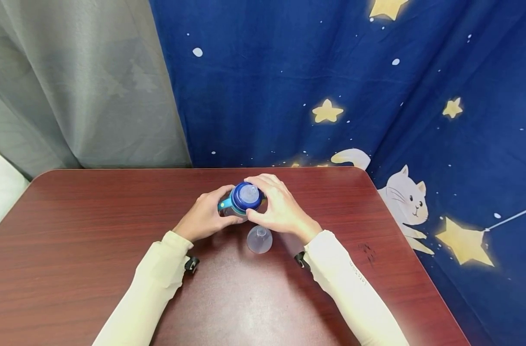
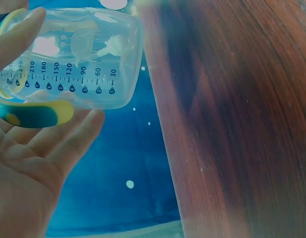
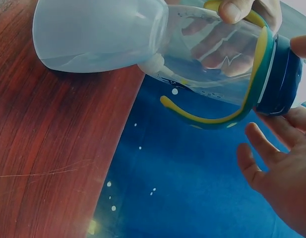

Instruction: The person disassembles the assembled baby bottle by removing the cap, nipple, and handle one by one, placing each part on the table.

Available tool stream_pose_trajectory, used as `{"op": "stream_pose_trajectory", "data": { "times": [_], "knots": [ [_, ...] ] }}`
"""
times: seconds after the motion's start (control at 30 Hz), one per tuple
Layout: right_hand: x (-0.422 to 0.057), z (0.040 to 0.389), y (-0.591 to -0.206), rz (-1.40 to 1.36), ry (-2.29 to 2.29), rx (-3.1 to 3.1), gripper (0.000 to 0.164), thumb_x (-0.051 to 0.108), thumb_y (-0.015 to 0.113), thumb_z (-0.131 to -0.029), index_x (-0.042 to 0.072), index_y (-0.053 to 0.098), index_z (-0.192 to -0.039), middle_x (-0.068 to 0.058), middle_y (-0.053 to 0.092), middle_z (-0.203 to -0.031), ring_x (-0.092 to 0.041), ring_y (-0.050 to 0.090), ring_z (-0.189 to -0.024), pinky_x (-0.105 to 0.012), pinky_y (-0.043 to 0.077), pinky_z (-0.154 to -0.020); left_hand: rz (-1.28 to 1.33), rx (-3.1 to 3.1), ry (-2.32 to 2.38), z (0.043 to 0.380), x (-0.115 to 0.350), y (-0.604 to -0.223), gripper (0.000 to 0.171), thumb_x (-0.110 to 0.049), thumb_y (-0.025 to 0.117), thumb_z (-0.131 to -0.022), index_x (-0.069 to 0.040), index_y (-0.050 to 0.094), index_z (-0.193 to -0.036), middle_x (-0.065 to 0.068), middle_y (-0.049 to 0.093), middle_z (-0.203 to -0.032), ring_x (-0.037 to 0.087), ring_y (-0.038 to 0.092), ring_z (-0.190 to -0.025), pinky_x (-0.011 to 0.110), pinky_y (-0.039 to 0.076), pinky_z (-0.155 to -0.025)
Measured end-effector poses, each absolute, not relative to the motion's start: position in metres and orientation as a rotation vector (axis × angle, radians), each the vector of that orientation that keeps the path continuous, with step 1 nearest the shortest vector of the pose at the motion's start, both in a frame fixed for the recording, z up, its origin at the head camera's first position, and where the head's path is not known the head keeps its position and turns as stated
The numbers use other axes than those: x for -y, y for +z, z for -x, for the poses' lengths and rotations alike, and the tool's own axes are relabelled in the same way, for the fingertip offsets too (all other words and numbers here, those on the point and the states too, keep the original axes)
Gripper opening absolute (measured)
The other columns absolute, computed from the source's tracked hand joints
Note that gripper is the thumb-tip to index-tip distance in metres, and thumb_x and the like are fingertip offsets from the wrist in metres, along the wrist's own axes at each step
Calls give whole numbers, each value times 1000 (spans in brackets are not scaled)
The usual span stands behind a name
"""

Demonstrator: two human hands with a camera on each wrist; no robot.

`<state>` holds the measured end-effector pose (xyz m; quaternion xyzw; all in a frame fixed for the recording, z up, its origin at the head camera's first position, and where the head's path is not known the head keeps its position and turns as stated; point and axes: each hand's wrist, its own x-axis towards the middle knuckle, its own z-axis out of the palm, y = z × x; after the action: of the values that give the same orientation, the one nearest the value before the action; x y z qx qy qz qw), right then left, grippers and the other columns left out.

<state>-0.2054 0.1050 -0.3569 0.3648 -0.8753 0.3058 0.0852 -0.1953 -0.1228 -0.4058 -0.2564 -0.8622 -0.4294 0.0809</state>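
Note:
Upright on the table stands a clear baby bottle (image 2: 88, 54) with printed scale marks, teal and yellow handles (image 3: 207, 119), a dark blue collar ring (image 3: 279, 74) and a pale teat (image 1: 249, 193). My left hand (image 1: 206, 214) grips the bottle's body from the left, thumb and fingers on opposite sides below the collar. My right hand (image 1: 280, 204) holds the blue collar ring between thumb and fingers, its other fingers spread beside the bottle. Inside the bottle a thin straw with a whitish weighted end (image 2: 115, 45) shows. A translucent dome cap (image 1: 259, 239) stands just in front of the bottle.
The brown wooden table (image 1: 94, 269) carries the bottle and cap. Its far edge runs close behind the bottle, along a blue starry curtain (image 1: 263, 96) and a grey curtain (image 1: 98, 96). Small dark marks (image 1: 367, 252) are on the tabletop at right.

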Motion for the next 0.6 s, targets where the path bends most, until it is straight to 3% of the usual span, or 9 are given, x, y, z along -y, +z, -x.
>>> {"op": "stream_pose_trajectory", "data": {
  "times": [0.13,0.27,0.47,0.6],
  "knots": [
    [-104,204,-357,-1048,895,2637,69,39,73,-81,14,51,-142,-2,56,-137,-19,41,-132,-47,35,-106,747,2581,-1275,196,123,-407,72,-32,90,-74,-13,55,-135,1,67,-118,16,64,-97,39,54,-85],
    [-100,200,-357,-892,816,2663,78,57,73,-80,17,50,-143,-1,56,-134,-17,45,-125,-43,38,-98,683,2611,-1233,196,123,-405,72,-35,88,-75,-11,55,-135,4,68,-118,18,64,-95,39,55,-83],
    [-90,197,-358,-640,703,2589,74,72,71,-74,17,63,-122,3,65,-108,-16,51,-101,-38,40,-84,615,2627,-1190,195,123,-402,70,-32,88,-75,-10,55,-134,7,68,-117,21,65,-93,42,56,-82],
    [-85,195,-360,-565,688,2558,70,74,70,-72,16,66,-112,4,65,-99,-16,52,-95,-37,40,-80,600,2631,-1158,196,122,-400,71,-35,88,-75,-11,56,-134,7,68,-118,21,66,-94,43,56,-82]
  ]
}}
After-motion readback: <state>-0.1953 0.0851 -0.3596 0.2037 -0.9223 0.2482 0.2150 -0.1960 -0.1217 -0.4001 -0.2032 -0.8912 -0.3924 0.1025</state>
